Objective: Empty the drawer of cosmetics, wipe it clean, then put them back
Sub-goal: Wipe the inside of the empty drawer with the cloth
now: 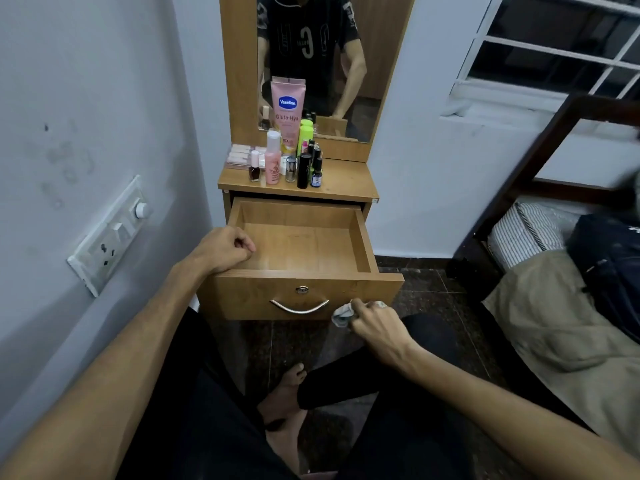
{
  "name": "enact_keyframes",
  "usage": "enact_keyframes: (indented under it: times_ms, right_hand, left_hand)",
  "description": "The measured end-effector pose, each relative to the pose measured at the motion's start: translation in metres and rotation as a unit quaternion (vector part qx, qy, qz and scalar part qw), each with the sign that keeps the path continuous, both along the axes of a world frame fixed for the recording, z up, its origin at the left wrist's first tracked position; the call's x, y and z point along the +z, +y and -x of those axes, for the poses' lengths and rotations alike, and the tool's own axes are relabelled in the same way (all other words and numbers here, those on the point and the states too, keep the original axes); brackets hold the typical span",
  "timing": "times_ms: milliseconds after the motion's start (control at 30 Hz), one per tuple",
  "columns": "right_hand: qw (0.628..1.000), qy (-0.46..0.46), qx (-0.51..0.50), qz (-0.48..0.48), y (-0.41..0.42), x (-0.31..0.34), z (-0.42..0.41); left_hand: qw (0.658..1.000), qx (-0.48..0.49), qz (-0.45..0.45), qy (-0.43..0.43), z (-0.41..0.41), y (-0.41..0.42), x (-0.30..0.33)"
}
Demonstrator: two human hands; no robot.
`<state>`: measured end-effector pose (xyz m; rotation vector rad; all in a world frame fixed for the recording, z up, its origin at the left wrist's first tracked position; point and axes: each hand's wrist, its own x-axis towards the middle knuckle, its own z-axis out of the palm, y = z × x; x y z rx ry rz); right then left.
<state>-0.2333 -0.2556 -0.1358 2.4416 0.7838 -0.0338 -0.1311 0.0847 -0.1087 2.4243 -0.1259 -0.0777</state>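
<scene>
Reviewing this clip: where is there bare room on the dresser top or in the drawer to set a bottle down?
The drawer floor is bare from wall to wall. On the dresser top, the right half, between the small blue bottle and the right edge, is free. The left half is crowded with the Vaseline tube, nail polishes and bottles.

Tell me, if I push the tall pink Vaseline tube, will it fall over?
Probably, yes. The Vaseline tube stands on end, the tallest thing on the shelf, so a nudge near the top would likely tip it. It seems to lean against the mirror, which may steady it backward. Falling forward, it could knock the small bottles in front.
</scene>
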Motion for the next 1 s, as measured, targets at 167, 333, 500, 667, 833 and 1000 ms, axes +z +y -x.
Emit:
enact_keyframes:
  times_ms: [167,333,500,667,833,1000]
  right_hand:
    - [0.989,-0.039,-0.016,-0.141,-0.042,0.024,0.003]
    - [0.931,-0.112,0.074,-0.34,-0.042,0.059,-0.003]
    - [0.908,-0.08,0.158,-0.381,0.029,0.035,-0.013]
    - [0.872,-0.066,0.247,-0.417,0.113,0.014,-0.02]
    - [0.895,0.0,0.259,-0.364,0.177,-0.001,-0.015]
    - [0.924,0.136,0.225,-0.279,0.164,-0.003,-0.005]
  left_hand:
    - [1.0,-0.002,0.004,0.003,0.0,-0.001,0.002]
    - [1.0,0.011,0.021,0.003,0.003,-0.001,0.004]
    - [0.999,0.015,0.037,-0.002,0.005,0.0,0.007]
    - [0.995,0.02,0.095,-0.001,0.003,0.007,0.004]
    - [0.986,0.028,0.164,0.014,0.002,0.012,0.002]
    - [0.989,0.045,0.141,0.021,0.0,0.01,-0.002]
